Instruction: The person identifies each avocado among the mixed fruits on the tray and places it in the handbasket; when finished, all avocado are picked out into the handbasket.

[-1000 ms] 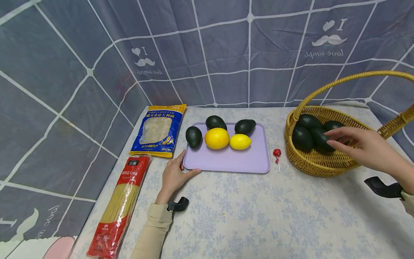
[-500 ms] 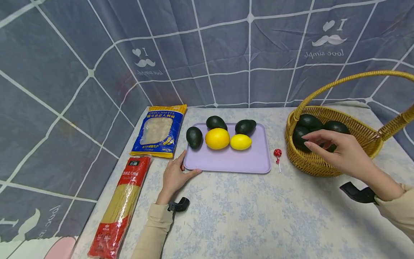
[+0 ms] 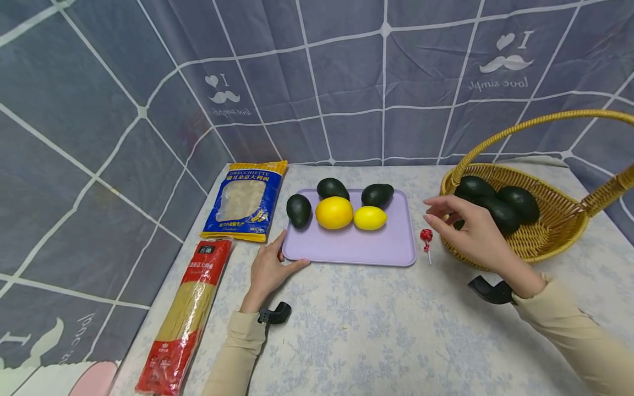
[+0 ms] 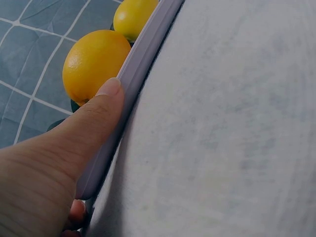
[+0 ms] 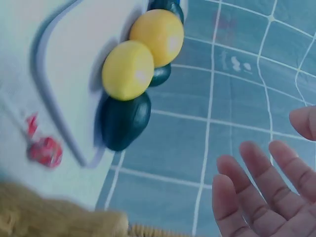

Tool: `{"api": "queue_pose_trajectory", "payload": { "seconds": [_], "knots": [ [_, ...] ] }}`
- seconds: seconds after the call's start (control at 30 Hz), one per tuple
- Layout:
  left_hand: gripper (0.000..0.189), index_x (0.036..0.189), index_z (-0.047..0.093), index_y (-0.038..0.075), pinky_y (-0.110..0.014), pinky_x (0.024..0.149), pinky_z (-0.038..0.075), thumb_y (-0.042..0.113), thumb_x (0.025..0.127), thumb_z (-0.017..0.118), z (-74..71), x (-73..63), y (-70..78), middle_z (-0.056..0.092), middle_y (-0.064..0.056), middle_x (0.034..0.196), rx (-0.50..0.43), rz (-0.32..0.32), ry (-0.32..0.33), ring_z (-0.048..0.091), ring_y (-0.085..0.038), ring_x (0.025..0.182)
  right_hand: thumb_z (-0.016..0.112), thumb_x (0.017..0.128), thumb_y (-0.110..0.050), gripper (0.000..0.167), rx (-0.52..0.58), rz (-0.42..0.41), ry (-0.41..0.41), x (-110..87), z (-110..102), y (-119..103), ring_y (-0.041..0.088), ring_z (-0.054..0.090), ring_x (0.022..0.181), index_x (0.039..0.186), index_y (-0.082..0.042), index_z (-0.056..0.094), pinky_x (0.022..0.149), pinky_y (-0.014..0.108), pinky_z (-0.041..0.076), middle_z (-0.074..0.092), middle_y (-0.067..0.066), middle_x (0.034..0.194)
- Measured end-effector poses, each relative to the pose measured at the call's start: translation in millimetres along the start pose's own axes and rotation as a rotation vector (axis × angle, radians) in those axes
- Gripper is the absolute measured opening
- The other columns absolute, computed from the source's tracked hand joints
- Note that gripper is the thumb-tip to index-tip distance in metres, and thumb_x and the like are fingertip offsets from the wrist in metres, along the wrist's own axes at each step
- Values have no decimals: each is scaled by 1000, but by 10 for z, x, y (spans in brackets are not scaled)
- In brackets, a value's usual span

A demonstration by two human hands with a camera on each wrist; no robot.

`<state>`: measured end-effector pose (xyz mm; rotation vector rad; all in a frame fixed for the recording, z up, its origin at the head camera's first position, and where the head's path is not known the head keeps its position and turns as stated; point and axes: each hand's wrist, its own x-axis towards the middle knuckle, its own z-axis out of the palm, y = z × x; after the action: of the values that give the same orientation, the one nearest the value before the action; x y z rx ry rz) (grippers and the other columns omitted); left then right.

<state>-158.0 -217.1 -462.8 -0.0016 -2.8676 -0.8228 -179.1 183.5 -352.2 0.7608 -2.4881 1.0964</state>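
Observation:
In the head view my left hand (image 3: 271, 268) grips the front left corner of a lilac tray (image 3: 349, 253), its thumb along the front rim. The left wrist view shows that thumb (image 4: 98, 111) on the rim. Three dark avocados (image 3: 377, 195), an orange (image 3: 334, 213) and a lemon (image 3: 370, 218) sit on the tray toward its back and left. My right hand (image 3: 468, 228) hovers at the left side of a wicker basket (image 3: 545, 242), fingers loosely bent, holding nothing. Several more avocados (image 3: 518, 203) lie in the basket, one partly hidden behind the hand.
A lollipop (image 3: 426, 242) with a red wrapper lies between tray and basket. On the left are a blue and yellow bag of orecchiette (image 3: 244, 201) and a long red pack of spaghetti (image 3: 185, 313). A grey checked cloth (image 3: 346, 82) hangs behind the table.
My right hand has moved left, from over the middle of the basket to its left rim, carrying nothing. The left hand and the tray have stayed in place.

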Motion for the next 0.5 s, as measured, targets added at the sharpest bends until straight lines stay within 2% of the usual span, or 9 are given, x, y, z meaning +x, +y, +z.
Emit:
{"api": "queue_pose_trajectory", "payload": {
  "seconds": [0.13, 0.3, 0.5],
  "knots": [
    [98, 146, 40, 9, -32, 58, 25, 58, 69, 78, -4, -4, -1, 42, -2, 71, -3, 6, 3, 36, -20, 72, 66, 90, -12, 27, 39, 38, 7, 107, 162, 26, 11, 57, 77, 116, -6, 64, 67, 18, 45, 67, 3, 92],
    [99, 146, 39, 9, -32, 58, 26, 58, 69, 77, 13, 1, -9, 42, -2, 71, 1, 10, -2, 37, -20, 72, 62, 94, -19, 28, 81, 100, 4, 231, 343, 93, 15, 59, 80, 118, -6, 62, 69, 20, 45, 66, 6, 96],
    [99, 145, 40, 9, -32, 58, 25, 58, 68, 78, 13, 2, -14, 43, -2, 70, -3, 13, 5, 36, -20, 71, 53, 97, -34, 40, 109, 214, -35, 409, 510, 195, 25, 59, 89, 126, -7, 58, 77, 39, 46, 63, 12, 104]
  ]
}}
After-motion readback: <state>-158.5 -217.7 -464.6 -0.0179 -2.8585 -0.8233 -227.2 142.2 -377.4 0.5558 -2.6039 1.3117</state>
